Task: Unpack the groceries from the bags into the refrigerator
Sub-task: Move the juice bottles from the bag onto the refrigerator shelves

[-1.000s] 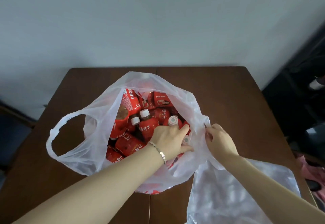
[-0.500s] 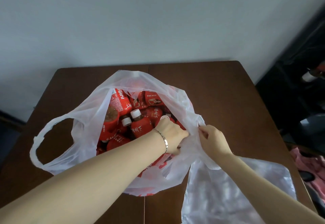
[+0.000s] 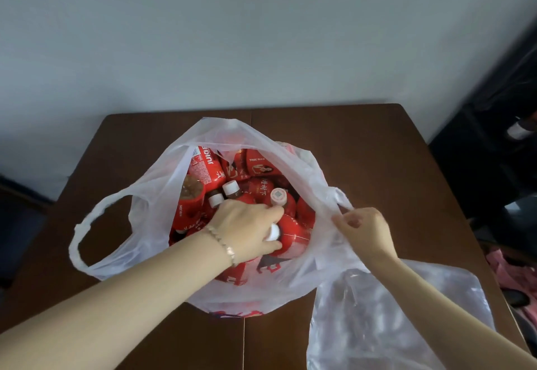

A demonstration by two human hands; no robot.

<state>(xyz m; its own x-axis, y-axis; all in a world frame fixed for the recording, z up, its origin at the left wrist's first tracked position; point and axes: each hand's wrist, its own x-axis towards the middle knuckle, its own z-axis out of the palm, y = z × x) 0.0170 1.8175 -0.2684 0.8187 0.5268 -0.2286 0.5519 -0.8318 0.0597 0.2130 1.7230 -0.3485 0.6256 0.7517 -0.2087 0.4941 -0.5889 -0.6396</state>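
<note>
A thin white plastic bag (image 3: 162, 183) stands open on the brown table (image 3: 377, 151). It is packed with several red-labelled drink bottles with white caps, among them one upright bottle (image 3: 231, 189). My left hand (image 3: 247, 230) reaches inside the bag and closes around a red bottle (image 3: 293, 233) lying on its side, near its white cap. My right hand (image 3: 366, 230) pinches the bag's right handle and holds the mouth apart. A bracelet circles my left wrist.
A second clear plastic bag (image 3: 392, 317) lies flat on the table at the front right. The first bag's left handle loop (image 3: 87, 238) rests on the tabletop. A grey wall is behind; dark furniture (image 3: 499, 142) stands to the right.
My left hand has shifted inside the bag and closed round a bottle lying on its side. My right hand pulled the bag's right edge outward, so the mouth is wider.
</note>
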